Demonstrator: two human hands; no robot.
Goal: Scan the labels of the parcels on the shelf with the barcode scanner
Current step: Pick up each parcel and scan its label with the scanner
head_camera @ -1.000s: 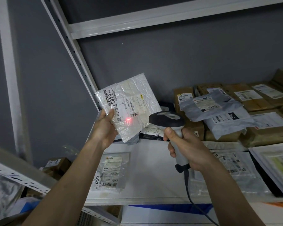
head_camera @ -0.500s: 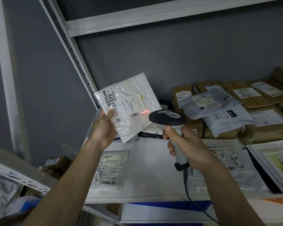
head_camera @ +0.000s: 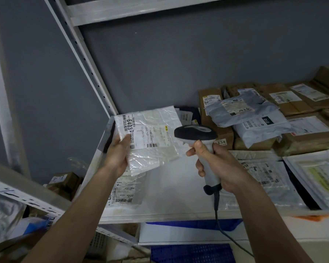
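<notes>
At the parcel shelf (head_camera: 171,198), I have my left hand (head_camera: 118,156) gripping a white plastic mailer (head_camera: 150,137) by its left edge, thumb curled over the printed face and the other fingers hidden behind it, so the packet is held up off the shelf board and tipped toward the camera. My right hand (head_camera: 215,168) is wrapped tight around the pale handle of the corded barcode scanner (head_camera: 198,137), its dark head just right of the mailer and its nose turned left toward it. The relation that matters: the mailer's shipping label (head_camera: 150,137) lies immediately left of the scanner's head, the small barcode (head_camera: 152,145) sitting low on the label, slightly lower than the nose and close beside it; the packet's long axis runs from upper left to lower right. No red scan line shows on the label here, so I judge the beam is either off or not landing on the code, and the next aim calls for a slight dip of the right wrist. The right forearm rises from the near right, wrist cocked upward; the left forearm comes in from the near left, wrist bent back. On the shelf, a flat clear-bagged parcel (head_camera: 125,190) lies below the held one, more flat mailers (head_camera: 270,179) lie at right, and grey poly bags (head_camera: 254,118) sit atop brown cardboard boxes (head_camera: 215,118) at the far right.
</notes>
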